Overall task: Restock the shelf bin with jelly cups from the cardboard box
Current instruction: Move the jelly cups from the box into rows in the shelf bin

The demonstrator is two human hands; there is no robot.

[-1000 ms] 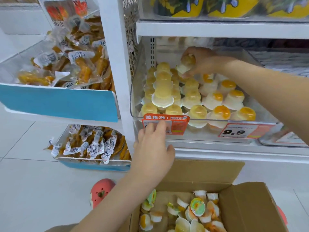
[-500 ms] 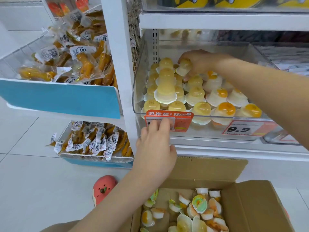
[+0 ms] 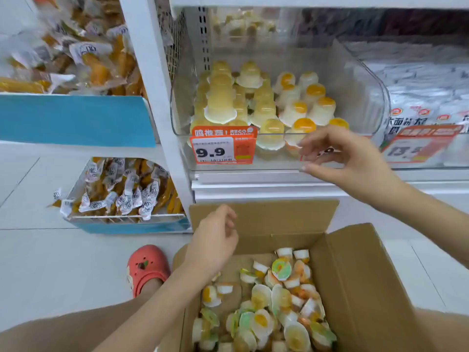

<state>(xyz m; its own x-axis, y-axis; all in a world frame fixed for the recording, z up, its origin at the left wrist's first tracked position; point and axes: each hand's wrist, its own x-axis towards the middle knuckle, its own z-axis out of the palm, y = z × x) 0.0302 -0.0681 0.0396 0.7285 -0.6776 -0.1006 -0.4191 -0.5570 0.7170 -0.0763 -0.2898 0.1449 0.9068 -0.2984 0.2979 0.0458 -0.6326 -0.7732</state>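
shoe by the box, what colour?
Coral red, with a small fruit-like charm on top. The shoe shows only in the head view, left of the cardboard box.

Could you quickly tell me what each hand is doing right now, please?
Left hand: loosely curled above the cardboard box, holding nothing.
Right hand: open, empty, in front of the shelf bin.

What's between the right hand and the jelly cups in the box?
In the head view, only the upright back flap of the cardboard box lies between the empty right hand and the jelly cups.

Right price tag (image 3: 327,151) half hidden behind right hand (image 3: 350,161); neighbouring tag (image 3: 416,148) blurred
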